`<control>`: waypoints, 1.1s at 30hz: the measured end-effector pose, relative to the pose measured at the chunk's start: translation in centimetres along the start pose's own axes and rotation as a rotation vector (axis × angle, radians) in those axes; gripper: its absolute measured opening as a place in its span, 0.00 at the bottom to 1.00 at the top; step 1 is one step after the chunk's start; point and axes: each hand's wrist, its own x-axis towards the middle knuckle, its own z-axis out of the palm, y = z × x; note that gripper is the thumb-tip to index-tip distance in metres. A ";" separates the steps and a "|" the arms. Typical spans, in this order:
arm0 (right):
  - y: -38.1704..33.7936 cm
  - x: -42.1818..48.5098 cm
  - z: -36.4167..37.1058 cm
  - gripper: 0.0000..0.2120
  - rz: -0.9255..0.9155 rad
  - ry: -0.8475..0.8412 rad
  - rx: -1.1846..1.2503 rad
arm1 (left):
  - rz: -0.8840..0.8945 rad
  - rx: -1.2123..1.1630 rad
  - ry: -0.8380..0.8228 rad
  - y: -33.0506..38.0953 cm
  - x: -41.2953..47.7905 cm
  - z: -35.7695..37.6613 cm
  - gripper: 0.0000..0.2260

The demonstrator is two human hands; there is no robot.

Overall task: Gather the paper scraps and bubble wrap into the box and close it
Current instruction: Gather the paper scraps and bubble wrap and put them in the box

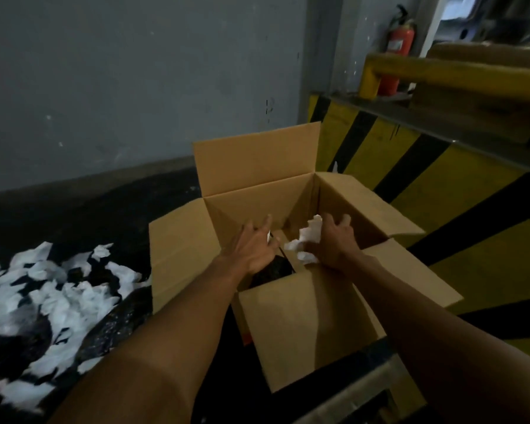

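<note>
A brown corrugated cardboard box stands open on the dark floor, its far flap upright and the other three folded outward. Both bare forearms reach in over the near flap. The left hand hovers above the opening, fingers spread wide and holding nothing. The right hand is beside it over the box mouth, fingers splayed too, with a clump of crumpled white paper against its palm side. The thumb is hidden behind the paper, so I cannot tell whether the hand grips the clump. Something dark lies lower in the box beneath the hands, too dim to make out. A heap of torn white paper scraps lies on the floor to the left of the box. Just right of the box rises a yellow-and-black striped barrier, with a red fire extinguisher against the grey wall behind it.
</note>
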 end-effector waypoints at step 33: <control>-31.5 -15.5 16.5 0.30 -0.569 -0.083 0.177 | -0.439 0.025 0.591 -26.7 -30.3 -10.3 0.19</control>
